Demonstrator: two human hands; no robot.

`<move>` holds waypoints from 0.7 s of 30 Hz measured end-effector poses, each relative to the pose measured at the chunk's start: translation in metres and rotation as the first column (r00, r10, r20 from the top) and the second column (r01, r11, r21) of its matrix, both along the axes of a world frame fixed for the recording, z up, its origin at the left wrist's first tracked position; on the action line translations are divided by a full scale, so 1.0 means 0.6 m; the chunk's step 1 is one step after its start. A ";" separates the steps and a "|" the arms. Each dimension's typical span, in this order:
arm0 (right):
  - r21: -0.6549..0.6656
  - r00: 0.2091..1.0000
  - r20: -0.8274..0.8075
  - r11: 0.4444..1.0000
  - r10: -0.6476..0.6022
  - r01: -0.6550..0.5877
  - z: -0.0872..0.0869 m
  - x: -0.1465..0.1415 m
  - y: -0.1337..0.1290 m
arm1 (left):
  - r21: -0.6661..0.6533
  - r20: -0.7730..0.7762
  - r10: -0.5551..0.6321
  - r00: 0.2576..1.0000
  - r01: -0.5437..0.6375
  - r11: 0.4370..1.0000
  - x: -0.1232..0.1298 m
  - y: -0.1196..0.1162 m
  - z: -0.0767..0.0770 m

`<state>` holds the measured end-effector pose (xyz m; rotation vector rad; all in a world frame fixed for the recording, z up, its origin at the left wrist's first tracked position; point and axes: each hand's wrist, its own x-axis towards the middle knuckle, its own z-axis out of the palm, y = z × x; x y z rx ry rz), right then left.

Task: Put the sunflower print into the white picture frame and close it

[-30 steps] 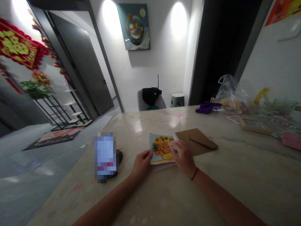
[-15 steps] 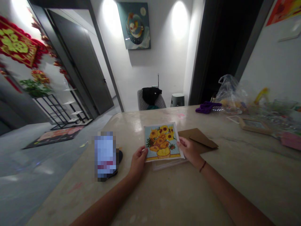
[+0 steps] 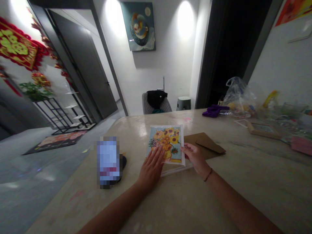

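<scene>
A square sunflower picture with a white border and a beaded-looking surface is in front of me. My left hand lies flat over its lower left part, fingers stretched out and together. With thumb and fingers, my right hand grips the picture's right edge. Beneath it a clear, flat frame or case shows along the lower edge; most of it is hidden. A brown paper envelope lies just behind my right hand, partly covered.
A blurred phone-like screen stands on the table at left. Far right are a purple cloth, a clear plastic bag, a small wooden frame and a pink item. A chair stands beyond the table.
My left hand has gone from holding the picture's left edge to lying flat on its face. The picture has shifted slightly left and lies lower, with my right hand still at its edge.
</scene>
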<state>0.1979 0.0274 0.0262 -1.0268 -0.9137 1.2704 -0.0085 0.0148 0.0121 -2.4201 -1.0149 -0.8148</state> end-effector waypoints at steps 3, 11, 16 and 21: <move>0.006 0.991 -0.053 0.992 0.124 -0.124 0.013 -0.013 -0.013 | -0.005 0.005 -0.037 0.999 0.037 0.999 -0.014 0.012 0.004; 0.025 0.970 -0.155 0.983 0.185 -0.183 0.003 -0.008 -0.007 | -0.249 0.432 -0.018 0.902 0.139 0.959 -0.016 -0.003 0.007; -0.116 0.988 -0.021 0.981 0.154 -0.156 -0.022 -0.021 0.002 | -0.376 0.641 0.113 0.760 0.182 0.909 0.006 -0.024 0.007; -0.124 0.981 -0.008 0.973 0.194 -0.193 -0.023 -0.035 -0.006 | -0.497 0.785 0.324 0.528 0.224 0.839 0.023 -0.031 0.010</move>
